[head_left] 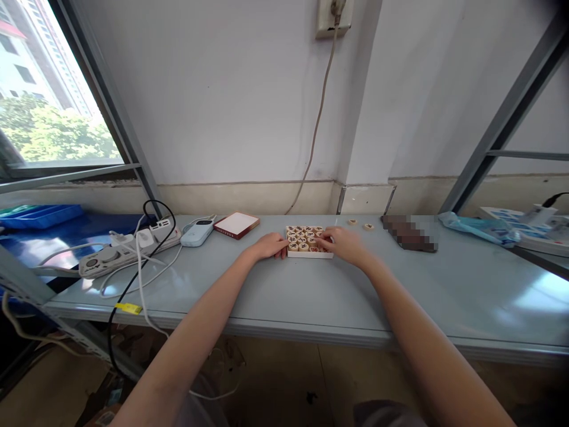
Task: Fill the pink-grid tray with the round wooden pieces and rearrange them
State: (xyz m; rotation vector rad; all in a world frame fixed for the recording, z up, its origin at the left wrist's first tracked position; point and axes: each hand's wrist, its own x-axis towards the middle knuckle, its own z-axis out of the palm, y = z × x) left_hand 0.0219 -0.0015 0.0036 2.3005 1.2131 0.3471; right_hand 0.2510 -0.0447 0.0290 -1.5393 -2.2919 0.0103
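Observation:
A shallow white box (310, 255) filled with rows of round wooden pieces (303, 246) bearing dark and red characters sits on the grey table. My left hand (270, 245) is at the box's left side, its fingers closed on the edge. My right hand (341, 242) reaches over the right part of the box, fingers bent together onto the pieces there; what lies between the fingertips is hidden. Two loose round pieces, one (352, 222) nearer the wall and one (368, 226) further right, lie beyond my right hand.
A reddish-brown lid with a white face (237, 225) lies left of the box. Further left are a pale blue device (198, 232), a power strip (106, 259) and tangled cables. A blurred brown object (409, 234) and blue plastic wrap (478, 229) lie to the right.

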